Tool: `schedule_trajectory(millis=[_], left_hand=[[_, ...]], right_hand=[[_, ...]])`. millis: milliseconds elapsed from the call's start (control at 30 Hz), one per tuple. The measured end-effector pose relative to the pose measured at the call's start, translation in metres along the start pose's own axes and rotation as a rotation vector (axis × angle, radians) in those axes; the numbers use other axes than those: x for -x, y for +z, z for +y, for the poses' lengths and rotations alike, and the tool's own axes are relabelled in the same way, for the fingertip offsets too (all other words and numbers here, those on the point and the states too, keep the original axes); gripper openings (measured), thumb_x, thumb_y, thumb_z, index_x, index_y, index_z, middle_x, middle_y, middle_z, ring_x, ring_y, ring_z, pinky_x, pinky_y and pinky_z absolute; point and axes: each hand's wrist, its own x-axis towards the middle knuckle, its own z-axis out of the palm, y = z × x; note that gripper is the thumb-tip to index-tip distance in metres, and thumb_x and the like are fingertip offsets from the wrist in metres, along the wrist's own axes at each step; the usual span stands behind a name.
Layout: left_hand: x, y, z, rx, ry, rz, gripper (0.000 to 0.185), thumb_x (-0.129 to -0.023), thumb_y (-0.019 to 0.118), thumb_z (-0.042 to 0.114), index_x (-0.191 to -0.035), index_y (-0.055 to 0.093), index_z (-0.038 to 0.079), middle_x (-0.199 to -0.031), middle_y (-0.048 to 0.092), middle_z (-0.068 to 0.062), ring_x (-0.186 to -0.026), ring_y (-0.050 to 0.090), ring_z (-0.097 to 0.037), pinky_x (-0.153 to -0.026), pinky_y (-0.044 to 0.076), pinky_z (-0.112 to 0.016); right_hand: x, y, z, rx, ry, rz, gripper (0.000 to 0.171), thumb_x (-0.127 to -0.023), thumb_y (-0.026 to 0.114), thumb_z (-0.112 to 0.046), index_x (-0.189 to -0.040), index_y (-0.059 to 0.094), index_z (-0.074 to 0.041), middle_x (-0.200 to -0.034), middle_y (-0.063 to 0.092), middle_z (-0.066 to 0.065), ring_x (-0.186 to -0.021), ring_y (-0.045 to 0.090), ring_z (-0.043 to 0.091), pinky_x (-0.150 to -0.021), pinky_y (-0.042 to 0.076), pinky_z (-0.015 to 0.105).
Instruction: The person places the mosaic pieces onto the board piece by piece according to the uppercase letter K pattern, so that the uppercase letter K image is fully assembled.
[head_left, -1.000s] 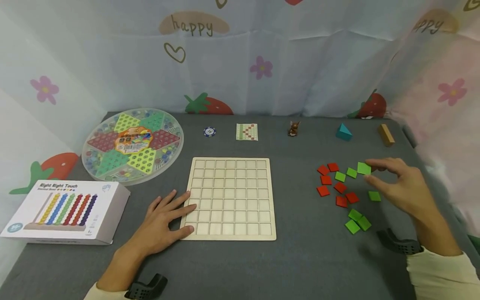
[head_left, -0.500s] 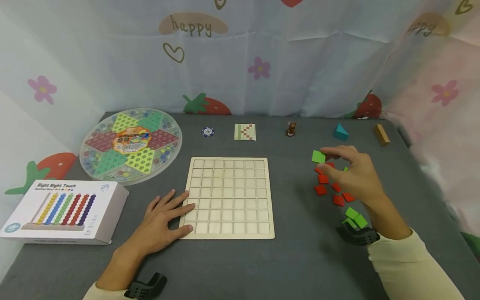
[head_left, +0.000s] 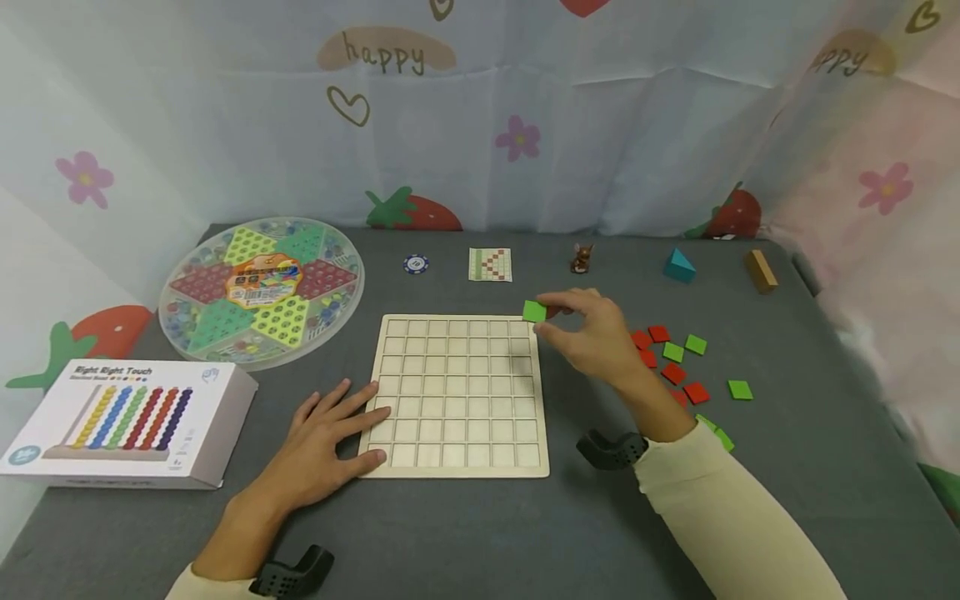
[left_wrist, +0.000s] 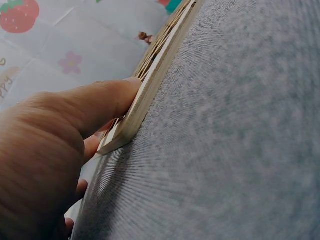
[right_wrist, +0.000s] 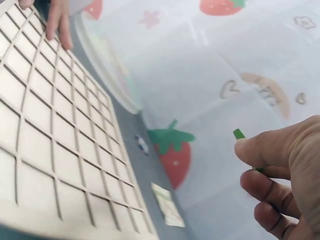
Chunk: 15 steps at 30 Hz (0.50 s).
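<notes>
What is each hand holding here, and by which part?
The right hand pinches a green tile by its right edge. The left hand holds nothing; its fingers lie flat on the board.

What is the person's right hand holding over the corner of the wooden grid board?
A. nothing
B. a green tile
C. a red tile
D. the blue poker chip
B. The right hand pinches a green tile between thumb and fingertips, just above the far right corner of the wooden grid board; the other tiles lie on the cloth further right.
</notes>
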Motion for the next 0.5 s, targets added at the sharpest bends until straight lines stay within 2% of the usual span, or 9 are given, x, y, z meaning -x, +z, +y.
schedule_trajectory(millis=[167,267,500], left_hand=[[0.0,-0.001,0.0,0.003,-0.002,-0.001,0.057,-0.087,0.07,0.042,-0.136,0.059,0.015,-0.151,0.037,-0.008,-0.14,0.021,-0.038,-0.106,0.006,-0.061],[0.001,-0.001,0.0,0.003,-0.004,-0.001,0.057,-0.087,0.071,0.041,-0.136,0.059,0.015,-0.151,0.037,-0.008,-0.14,0.021,-0.039,-0.106,0.006,-0.061],[0.0,0.0,0.0,0.003,0.001,-0.004,0.057,-0.087,0.07,0.043,-0.137,0.059,0.016,-0.152,0.036,-0.006,-0.141,0.021,-0.038,-0.107,0.006,-0.061]], right_hand=[[-0.012,0.029,0.001,0.003,0.033,-0.034,0.033,-0.086,0.074,-0.01,-0.117,0.069,-0.003,-0.099,0.066,0.007,-0.096,0.052,0.031,-0.079,0.039,0.045],[-0.019,0.047,0.001,-0.011,0.061,-0.059,0.033,-0.086,0.074,-0.012,-0.117,0.07,-0.004,-0.099,0.067,0.005,-0.096,0.052,0.027,-0.076,0.039,0.044],[-0.031,0.077,-0.001,-0.045,0.113,-0.096,0.032,-0.087,0.073,-0.013,-0.118,0.07,-0.006,-0.098,0.066,0.002,-0.099,0.053,0.023,-0.081,0.042,0.042]])
